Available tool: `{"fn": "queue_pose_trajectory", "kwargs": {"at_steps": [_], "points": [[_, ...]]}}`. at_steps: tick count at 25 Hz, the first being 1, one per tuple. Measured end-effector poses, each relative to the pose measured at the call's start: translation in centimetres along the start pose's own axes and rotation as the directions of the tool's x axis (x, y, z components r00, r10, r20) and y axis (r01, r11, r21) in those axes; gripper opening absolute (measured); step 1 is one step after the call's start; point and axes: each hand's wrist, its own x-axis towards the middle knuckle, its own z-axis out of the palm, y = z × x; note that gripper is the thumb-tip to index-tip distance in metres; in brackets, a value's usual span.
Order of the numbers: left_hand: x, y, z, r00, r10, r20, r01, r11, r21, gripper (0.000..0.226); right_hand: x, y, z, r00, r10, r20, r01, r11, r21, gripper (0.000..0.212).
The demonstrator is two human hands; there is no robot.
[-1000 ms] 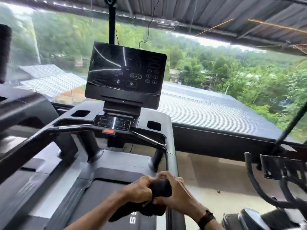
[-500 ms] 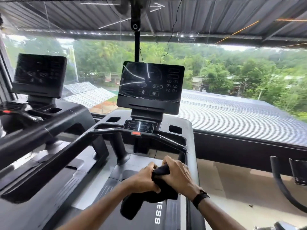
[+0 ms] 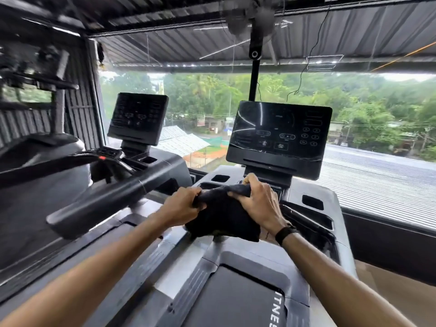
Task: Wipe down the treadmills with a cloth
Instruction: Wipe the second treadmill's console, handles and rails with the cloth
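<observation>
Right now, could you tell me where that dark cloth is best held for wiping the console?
Probably by its bunched top edge, from above: the cloth hangs slack below the left hand and right hand, which already grip that edge, in front of the console.

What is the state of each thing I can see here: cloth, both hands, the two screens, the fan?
Cloth: bunched, held in the air between both hands.
Left hand: grips the cloth's left end.
Right hand: grips the cloth's top edge.
Near screen: dark, off.
Far screen: dark, off.
Fan: blurred; cannot tell if it spins.
</observation>
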Motion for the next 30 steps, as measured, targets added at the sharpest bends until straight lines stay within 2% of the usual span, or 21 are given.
{"fn": "queue_pose_trajectory", "kwargs": {"at_steps": [4,9,16,21,23,25,28,30], "points": [[-0.3,-5.8,-5.4,0.995,-0.021,-0.1,0.023,0.999,0.029,0.004,3.8,-4.5,4.0,0.999,-0.049,-0.019,0.05,0.998,0.028,0.043],[-2.1,-12.8,-9.6,0.967,-0.132,-0.216,0.137,0.991,0.01,0.02,6.6,-9.4,10.9,0.996,-0.081,0.042,0.078,0.995,0.07,0.044],[-6.3,-20.6,-12.1,0.897,-0.367,-0.247,0.394,0.917,0.069,0.03,8.6,-13.9,20.3,0.956,-0.188,0.226,0.179,0.982,0.061,0.045],[-8.1,-27.2,-14.1,0.799,-0.547,-0.249,0.557,0.83,-0.035,0.029,10.4,-17.1,27.8,0.866,-0.321,0.383,0.304,0.947,0.106,0.047],[-7.9,-29.5,-15.7,0.766,-0.583,-0.27,0.604,0.797,-0.008,0.028,11.9,-18.1,30.7,0.829,-0.382,0.408,0.363,0.923,0.127,0.048],[-7.2,-31.4,-17.4,0.75,-0.603,-0.271,0.634,0.772,0.037,0.033,14.0,-18.8,33.3,0.782,-0.399,0.48,0.353,0.917,0.187,0.048],[-5.8,-33.3,-19.8,0.746,-0.637,-0.193,0.663,0.737,0.131,0.039,17.0,-19.6,36.6,0.666,-0.425,0.613,0.329,0.905,0.269,0.049],[-5.2,-34.4,-20.7,0.73,-0.665,-0.161,0.683,0.717,0.137,0.041,18.4,-19.9,38.5,0.633,-0.449,0.631,0.344,0.893,0.29,0.049]]}}
